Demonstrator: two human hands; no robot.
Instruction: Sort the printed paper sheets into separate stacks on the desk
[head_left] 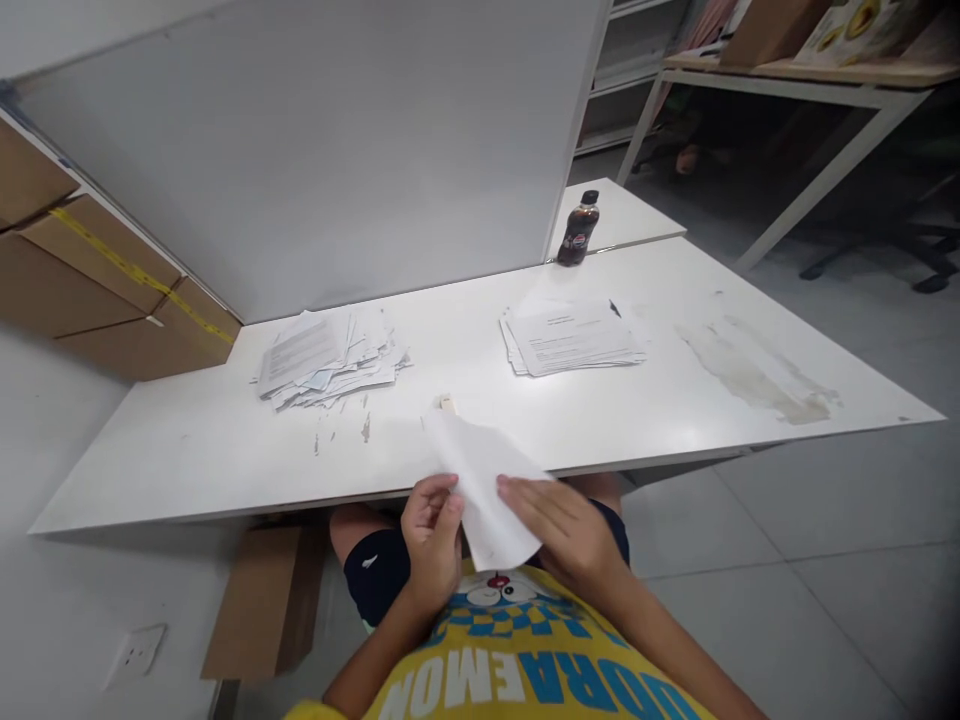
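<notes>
A white sheet of paper is held up between my two hands, over my lap at the table's front edge. My left hand pinches its left edge between thumb and fingers. On the other side, my right hand grips the right edge, fingers lying across the sheet. The paper is bent and its upper end reaches over the table. Just past that end lies a small beige block, partly covered by the paper.
On the white table lie a messy paper pile at left and a neater printed stack at right. A cola bottle stands behind. Cardboard boxes and a whiteboard border the table. Another box sits below.
</notes>
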